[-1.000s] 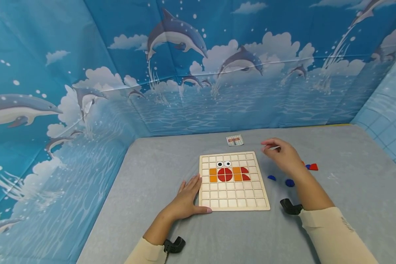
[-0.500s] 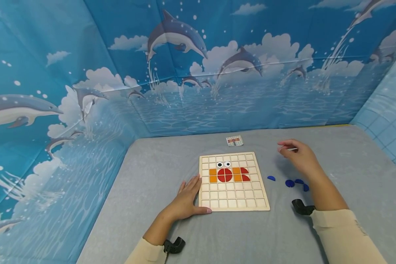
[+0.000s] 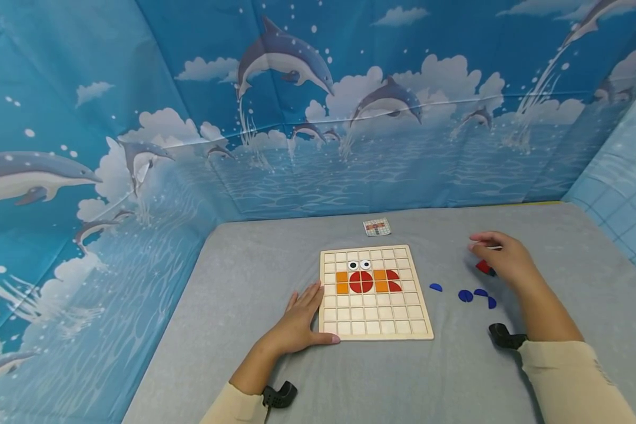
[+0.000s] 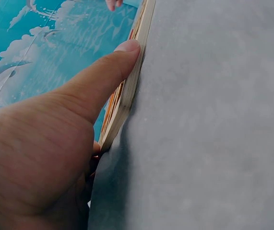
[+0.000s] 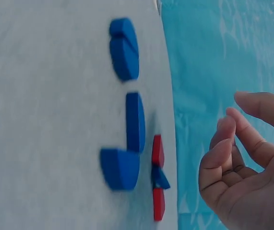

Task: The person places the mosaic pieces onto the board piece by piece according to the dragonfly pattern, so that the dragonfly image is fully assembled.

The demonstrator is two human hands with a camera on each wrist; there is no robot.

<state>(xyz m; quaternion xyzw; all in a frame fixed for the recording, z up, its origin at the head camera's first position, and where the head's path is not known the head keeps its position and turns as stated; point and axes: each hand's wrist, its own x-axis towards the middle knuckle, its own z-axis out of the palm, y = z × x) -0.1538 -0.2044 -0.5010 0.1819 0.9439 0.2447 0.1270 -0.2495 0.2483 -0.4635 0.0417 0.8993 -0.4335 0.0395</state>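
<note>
A wooden grid board (image 3: 376,331) lies on the grey cloth, bearing orange pieces (image 3: 341,282), a red circle (image 3: 361,281) of smaller pieces, red pieces (image 3: 394,285) and two eye pieces (image 3: 359,265). Against its lower left corner rests my left hand (image 3: 297,324), fingers along the left edge. The left thumb (image 4: 110,72) lies straight on the near edge. Off to the right, my right hand (image 3: 509,259) hovers with loosely bent fingers, thumb and index apart, nothing visible between them. Below it, partly covered in the head view, are two red pieces (image 5: 158,205) with a dark blue piece (image 5: 160,178).
Several blue rounded pieces (image 3: 465,296) lie between the board and the right forearm. A small pattern card (image 3: 377,227) sits beyond the board. The dolphin-printed backdrop (image 3: 297,176) rises behind the far edge of the grey cloth-covered table (image 3: 265,265).
My right hand has moved rightward from near the board's far right corner, uncovering blue pieces on the way and ending above the red pieces. The left hand and the board stay put.
</note>
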